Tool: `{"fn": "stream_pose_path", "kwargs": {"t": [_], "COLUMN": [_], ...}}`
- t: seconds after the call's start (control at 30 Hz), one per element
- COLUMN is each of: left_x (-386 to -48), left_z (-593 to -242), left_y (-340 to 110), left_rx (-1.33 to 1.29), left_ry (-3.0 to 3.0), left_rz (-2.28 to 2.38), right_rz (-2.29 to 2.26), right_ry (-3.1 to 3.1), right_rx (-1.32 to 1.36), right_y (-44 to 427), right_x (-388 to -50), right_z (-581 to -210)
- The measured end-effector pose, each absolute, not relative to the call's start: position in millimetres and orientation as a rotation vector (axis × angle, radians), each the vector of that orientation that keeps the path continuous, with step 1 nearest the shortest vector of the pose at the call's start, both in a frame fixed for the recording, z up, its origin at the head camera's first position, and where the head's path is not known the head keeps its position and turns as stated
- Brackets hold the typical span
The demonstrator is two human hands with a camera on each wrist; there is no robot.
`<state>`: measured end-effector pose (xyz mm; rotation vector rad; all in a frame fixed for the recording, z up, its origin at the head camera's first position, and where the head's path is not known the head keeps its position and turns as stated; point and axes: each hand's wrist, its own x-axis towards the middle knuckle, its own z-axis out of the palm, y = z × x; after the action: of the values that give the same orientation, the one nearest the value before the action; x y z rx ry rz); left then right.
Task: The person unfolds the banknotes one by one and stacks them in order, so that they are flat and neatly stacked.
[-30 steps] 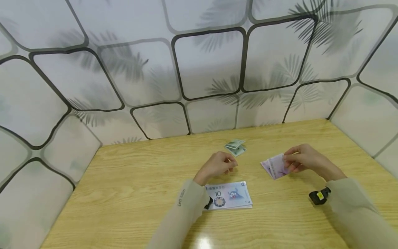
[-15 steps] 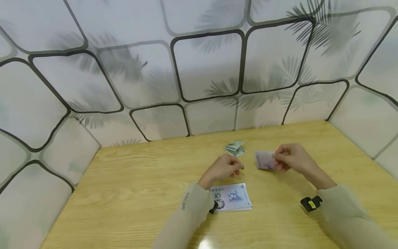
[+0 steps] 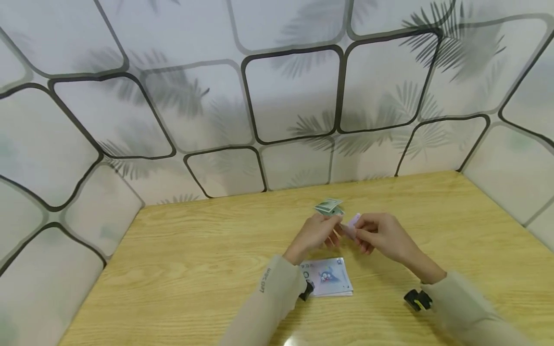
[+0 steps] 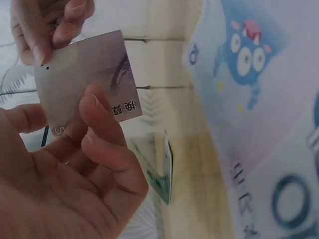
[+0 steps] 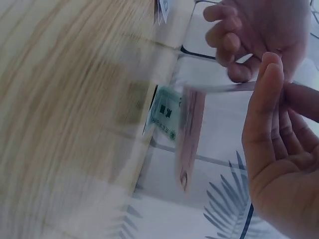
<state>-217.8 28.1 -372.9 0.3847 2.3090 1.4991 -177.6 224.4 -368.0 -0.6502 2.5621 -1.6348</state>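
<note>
A purple banknote [image 4: 89, 74], apparently a play-money 5, is held up between both hands, creased in the right wrist view. My right hand [image 3: 386, 240] pinches its right end between thumb and fingers. My left hand [image 3: 315, 236] has its fingers curled about the other end; in the left wrist view they lie in front of the note, with the thumb at its left edge. Just behind the left fingertips lies a folded green banknote [image 3: 328, 205], standing partly open. A stack of bluish 10 notes [image 3: 331, 278] with a blue cartoon monster lies beneath the left wrist.
The wooden table [image 3: 207, 269] meets a patterned backdrop [image 3: 298, 96] at the back and sides. A black wrist camera [image 3: 418, 300] hangs at the right sleeve, and another wrist camera [image 3: 306, 291] hangs over the stack.
My right hand has carried the purple note leftward from the right side to the left hand. My left hand has shifted slightly right, and its fingers now meet the note.
</note>
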Motion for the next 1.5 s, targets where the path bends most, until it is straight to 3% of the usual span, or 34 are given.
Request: {"fn": "stream_pose_path", "kwargs": {"t": [0.2,0.67,1.5], "left_x": [-219,-213,-203], "left_z": [-364,-358,-369], "left_y": [25,-2,-39], "left_rx": [0.442,0.713,0.543], "left_ry": [2.376,2.402,2.422], "left_rz": [1.523,1.397,1.803], "right_rz": [-1.585,-1.478,-1.983], "right_ry": [2.618,3.096,2.244], "right_rx": [-0.693,-0.449,-0.625], "right_y": [228,256,255], "right_x": [-180,-197,-198], "right_z": [-365,-368,-377]}}
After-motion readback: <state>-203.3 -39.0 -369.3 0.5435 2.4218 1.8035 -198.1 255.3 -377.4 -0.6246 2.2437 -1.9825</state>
